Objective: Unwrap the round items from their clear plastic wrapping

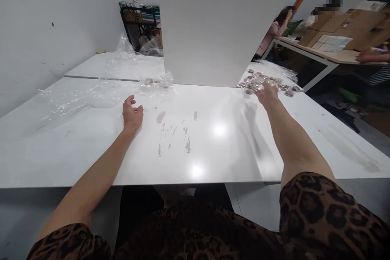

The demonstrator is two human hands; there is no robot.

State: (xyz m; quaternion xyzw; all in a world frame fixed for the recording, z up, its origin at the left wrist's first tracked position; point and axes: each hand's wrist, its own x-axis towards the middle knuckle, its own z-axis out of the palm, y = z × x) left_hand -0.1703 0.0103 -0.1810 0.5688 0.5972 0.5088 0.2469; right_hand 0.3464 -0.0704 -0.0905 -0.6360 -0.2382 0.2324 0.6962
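My left hand (133, 114) rests on the white table (210, 162), its fingers loosely curled and apart, with nothing in them. Just beyond it lies clear plastic film or bags (88, 97). On the right, my outstretched right hand (269, 92) reaches into a pile of small shiny pieces (254, 81), purple and clear, perhaps in clear wrapping; their exact kind is too small to tell. My right fingertips are blurred and partly hidden among the pieces, so I cannot tell whether they grip one.
A tall white panel (207, 24) stands at the table's back. More plastic film (277, 69) lies behind the pile. A loaded shelf (140, 20) is back left. At right, cardboard boxes (353, 28) stand on another table (323, 55), near a person in pink (271, 34).
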